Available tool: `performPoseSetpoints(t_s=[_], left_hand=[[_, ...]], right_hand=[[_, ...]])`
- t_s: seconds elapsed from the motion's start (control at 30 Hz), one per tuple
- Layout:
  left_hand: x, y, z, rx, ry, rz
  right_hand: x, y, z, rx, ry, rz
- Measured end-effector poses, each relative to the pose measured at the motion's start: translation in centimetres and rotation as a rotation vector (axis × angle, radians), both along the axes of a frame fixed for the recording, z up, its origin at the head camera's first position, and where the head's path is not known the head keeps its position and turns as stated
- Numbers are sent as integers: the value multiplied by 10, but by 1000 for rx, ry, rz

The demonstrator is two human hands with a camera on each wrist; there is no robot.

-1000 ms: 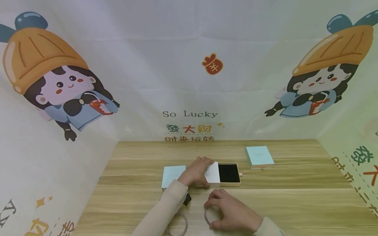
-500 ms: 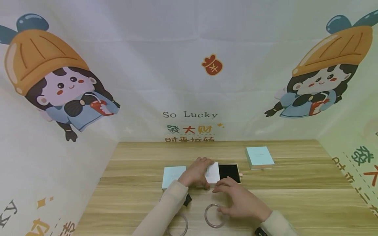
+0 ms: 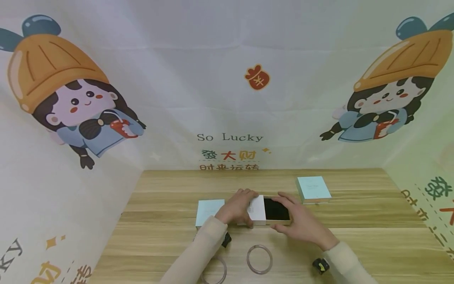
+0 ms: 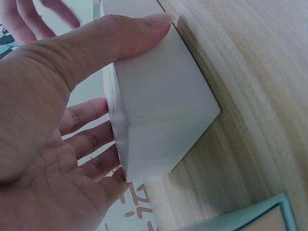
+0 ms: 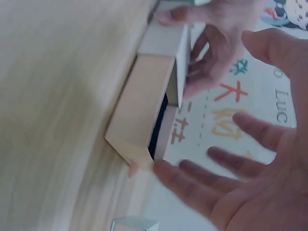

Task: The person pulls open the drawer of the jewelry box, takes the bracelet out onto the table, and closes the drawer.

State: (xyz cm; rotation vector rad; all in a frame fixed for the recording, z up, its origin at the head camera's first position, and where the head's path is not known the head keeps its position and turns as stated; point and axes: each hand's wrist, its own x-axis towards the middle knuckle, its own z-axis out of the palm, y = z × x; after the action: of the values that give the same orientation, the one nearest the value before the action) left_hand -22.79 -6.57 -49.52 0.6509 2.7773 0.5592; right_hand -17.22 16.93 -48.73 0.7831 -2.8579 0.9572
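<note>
A white drawer-style box [image 3: 257,210] lies on the table with its black-lined inner tray [image 3: 277,209] slid out to the right. My left hand [image 3: 235,209] grips the box's sleeve, thumb along the near side and fingers at the far side, as the left wrist view shows on the white sleeve [image 4: 159,91]. Around the tray's right end, my right hand [image 3: 301,223] is spread, thumb near and fingers far. The right wrist view has those fingers straight, close by the cream tray [image 5: 139,96]. A pale bangle [image 3: 259,259] lies in front; another bangle [image 3: 216,272] is partly behind the left sleeve.
One light-blue box [image 3: 209,211] sits left of the white box, partly behind my left arm. Another light-blue box [image 3: 313,189] stands at the back right. Printed cloth walls [image 3: 227,98] enclose the wooden table [image 3: 358,205] at the back and sides.
My right hand has let go of the bangle, leaving it on the table, and moved up and right to the inner tray. My left hand keeps its hold on the box.
</note>
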Motion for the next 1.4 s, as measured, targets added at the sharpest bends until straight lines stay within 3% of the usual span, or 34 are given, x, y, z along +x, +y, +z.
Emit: performPoseSetpoints(t_s=[0.3, 0.43, 0.73, 1.17, 1.4], left_hand=[[0, 1, 0, 4, -5, 9], [0, 0, 0, 0, -1, 6], [0, 0, -1, -3, -4, 6], [0, 1, -1, 4, -1, 2], [1, 0, 0, 9, -3, 3]], right_hand=[[-10, 13, 6, -6, -123, -190], [-14, 15, 5, -53, -236, -260], [-22, 20, -10, -186, -398, -354], [-30, 22, -30, -319, -501, -402], [-33, 22, -34, -320, -505, -431]])
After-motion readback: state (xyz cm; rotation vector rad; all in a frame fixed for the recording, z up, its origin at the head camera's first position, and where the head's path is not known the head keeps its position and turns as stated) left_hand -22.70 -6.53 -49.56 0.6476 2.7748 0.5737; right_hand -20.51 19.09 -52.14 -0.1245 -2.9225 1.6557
